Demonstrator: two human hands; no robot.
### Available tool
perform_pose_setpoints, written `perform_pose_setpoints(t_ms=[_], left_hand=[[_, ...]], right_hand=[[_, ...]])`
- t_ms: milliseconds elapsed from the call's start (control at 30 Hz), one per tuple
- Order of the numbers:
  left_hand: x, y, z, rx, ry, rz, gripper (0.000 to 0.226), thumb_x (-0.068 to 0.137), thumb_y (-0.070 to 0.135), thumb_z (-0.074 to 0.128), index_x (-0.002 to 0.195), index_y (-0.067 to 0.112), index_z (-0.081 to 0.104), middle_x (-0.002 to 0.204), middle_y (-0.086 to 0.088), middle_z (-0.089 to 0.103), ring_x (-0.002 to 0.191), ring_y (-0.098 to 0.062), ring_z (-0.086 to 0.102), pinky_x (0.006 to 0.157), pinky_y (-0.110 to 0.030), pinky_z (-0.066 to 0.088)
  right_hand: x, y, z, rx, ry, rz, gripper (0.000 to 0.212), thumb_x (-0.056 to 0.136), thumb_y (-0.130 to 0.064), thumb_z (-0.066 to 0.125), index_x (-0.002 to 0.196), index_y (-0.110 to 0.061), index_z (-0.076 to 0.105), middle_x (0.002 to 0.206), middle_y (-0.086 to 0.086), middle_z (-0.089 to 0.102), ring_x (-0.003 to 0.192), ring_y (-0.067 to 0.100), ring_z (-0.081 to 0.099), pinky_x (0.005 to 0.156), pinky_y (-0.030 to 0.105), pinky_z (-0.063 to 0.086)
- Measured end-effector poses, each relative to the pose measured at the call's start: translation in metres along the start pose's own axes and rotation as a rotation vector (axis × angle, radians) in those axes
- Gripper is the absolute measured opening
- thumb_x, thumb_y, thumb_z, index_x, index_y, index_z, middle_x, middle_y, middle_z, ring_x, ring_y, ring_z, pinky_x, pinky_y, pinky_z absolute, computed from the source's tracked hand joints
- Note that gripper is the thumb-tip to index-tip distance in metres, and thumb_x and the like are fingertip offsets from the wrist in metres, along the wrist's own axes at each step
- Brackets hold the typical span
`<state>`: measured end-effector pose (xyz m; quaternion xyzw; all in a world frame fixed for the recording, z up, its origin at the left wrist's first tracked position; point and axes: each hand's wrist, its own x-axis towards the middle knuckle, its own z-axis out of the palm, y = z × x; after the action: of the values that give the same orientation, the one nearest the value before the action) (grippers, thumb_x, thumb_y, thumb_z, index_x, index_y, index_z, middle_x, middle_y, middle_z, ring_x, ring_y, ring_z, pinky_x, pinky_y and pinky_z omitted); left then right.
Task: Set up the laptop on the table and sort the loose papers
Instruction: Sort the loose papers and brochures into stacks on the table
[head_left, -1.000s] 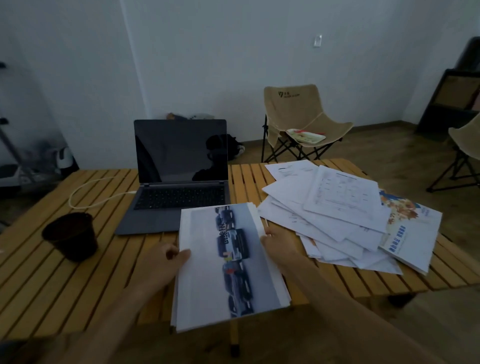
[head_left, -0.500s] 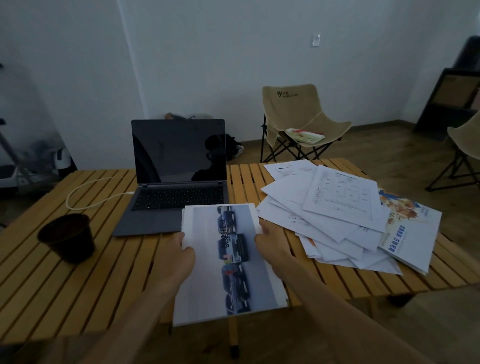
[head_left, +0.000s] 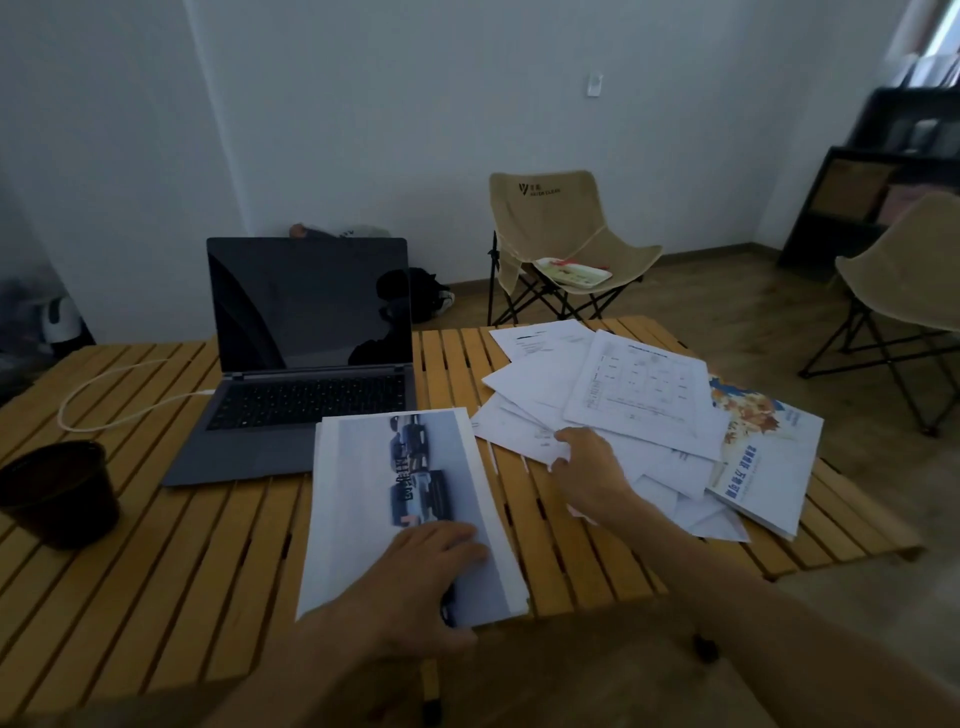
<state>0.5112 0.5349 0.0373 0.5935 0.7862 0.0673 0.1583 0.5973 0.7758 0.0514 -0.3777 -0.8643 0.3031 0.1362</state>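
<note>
An open grey laptop (head_left: 306, 364) with a dark screen stands on the slatted wooden table (head_left: 171, 571), a white cable plugged into its left side. In front of it lies a neat stack of papers (head_left: 363, 499) with a car photo on top. My left hand (head_left: 415, 582) rests flat on the near part of that stack, fingers straight. To the right spreads a loose heap of white sheets (head_left: 623, 410), with a colourful brochure (head_left: 763, 467) at its right edge. My right hand (head_left: 587, 473) reaches onto the heap's left side and its fingers touch a sheet there.
A dark pot (head_left: 57, 493) stands at the table's left edge. Behind the table is a beige folding chair (head_left: 561, 244) with a tray on its seat. A second chair (head_left: 904, 280) and a dark shelf (head_left: 857, 192) are at the right.
The stack has been laid flat on the table. My left hand moved from its left edge onto its top. My right hand left the stack and reached right onto the loose sheets.
</note>
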Motion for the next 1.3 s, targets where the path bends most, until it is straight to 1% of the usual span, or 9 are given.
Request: perform_pose_setpoints(t_ms=[200,433,600,700,800,900,1067,1167,1300], left_hand=[[0.018,-0.004,-0.015,0.017,-0.08,-0.016,0.085,0.071,0.067,0.069,0.142,0.041,0.031,0.146,0.017,0.026,0.135,-0.009,0.024,0.117,-0.035,0.023],[0.035,0.003,-0.021,-0.066,0.06,-0.084,0.062,0.083,0.074,0.05,0.128,0.032,0.051,0.122,0.011,0.043,0.113,-0.009,0.042,0.101,-0.034,0.042],[0.047,0.002,-0.01,-0.097,0.187,-0.117,0.044,0.094,0.058,0.048,0.123,0.027,0.055,0.116,0.008,0.048,0.111,-0.011,0.047,0.099,-0.032,0.043],[0.047,0.002,-0.01,-0.224,0.273,-0.129,0.034,0.098,0.048,0.049,0.119,0.023,0.057,0.112,0.008,0.052,0.104,-0.009,0.052,0.092,-0.026,0.045],[0.044,0.0,-0.012,-0.49,0.347,-0.196,0.025,0.099,0.042,0.05,0.109,0.021,0.061,0.104,0.006,0.061,0.092,-0.005,0.058,0.081,-0.021,0.05],[0.042,0.0,-0.019,-0.891,0.408,-0.324,0.031,0.101,0.04,0.046,0.1,0.013,0.064,0.1,-0.006,0.069,0.084,-0.013,0.067,0.084,-0.035,0.056],[0.045,0.015,-0.023,-1.532,0.231,-0.462,0.048,0.102,0.048,0.041,0.114,0.008,0.065,0.105,-0.015,0.074,0.094,-0.03,0.073,0.084,-0.044,0.06],[0.048,0.026,-0.017,-1.365,0.221,-0.431,0.024,0.1,0.016,0.049,0.113,0.012,0.069,0.109,-0.008,0.074,0.1,-0.025,0.071,0.091,-0.044,0.058],[0.046,0.027,-0.016,-1.151,0.288,-0.408,0.039,0.088,-0.007,0.046,0.102,0.023,0.068,0.108,-0.004,0.071,0.099,-0.022,0.068,0.09,-0.044,0.057]], right_hand=[[0.043,0.031,-0.039,-0.242,0.06,0.051,0.043,0.096,-0.011,0.052,0.139,-0.009,0.051,0.141,0.013,0.048,0.13,0.031,0.044,0.106,0.038,0.038],[0.084,0.05,-0.046,-0.659,-0.039,0.017,0.049,0.096,-0.056,0.047,0.124,-0.016,0.052,0.124,0.009,0.057,0.115,0.03,0.053,0.095,0.044,0.043],[0.081,0.046,-0.048,-1.003,0.045,-0.231,0.018,0.104,-0.025,0.043,0.117,-0.016,0.053,0.092,0.001,0.063,0.072,0.015,0.056,0.065,0.025,0.042],[0.071,0.035,-0.046,-0.96,0.104,-0.214,0.013,0.102,-0.022,0.047,0.113,-0.018,0.053,0.075,-0.006,0.047,0.061,0.008,0.047,0.061,0.022,0.045],[0.039,0.004,-0.043,-0.857,0.152,-0.247,0.004,0.102,-0.023,0.047,0.101,-0.019,0.048,0.069,-0.007,0.047,0.055,0.008,0.045,0.051,0.022,0.031],[-0.02,-0.03,-0.036,-0.777,0.064,-0.299,0.009,0.098,-0.021,0.053,0.106,-0.018,0.049,0.098,-0.001,0.064,0.085,0.018,0.066,0.064,0.026,0.041],[-0.106,-0.05,-0.012,-0.687,-0.145,-0.5,0.02,0.101,-0.024,0.044,0.12,-0.02,0.049,0.12,0.0,0.061,0.107,0.023,0.062,0.077,0.034,0.046],[-0.115,-0.039,0.002,-0.673,-0.281,-0.532,0.024,0.102,-0.033,0.039,0.117,-0.02,0.053,0.119,0.001,0.062,0.104,0.023,0.061,0.077,0.036,0.044],[-0.096,-0.022,-0.004,-0.302,-0.221,-0.289,0.031,0.099,-0.056,0.042,0.108,-0.032,0.06,0.111,-0.01,0.062,0.104,0.014,0.06,0.089,0.029,0.047]])
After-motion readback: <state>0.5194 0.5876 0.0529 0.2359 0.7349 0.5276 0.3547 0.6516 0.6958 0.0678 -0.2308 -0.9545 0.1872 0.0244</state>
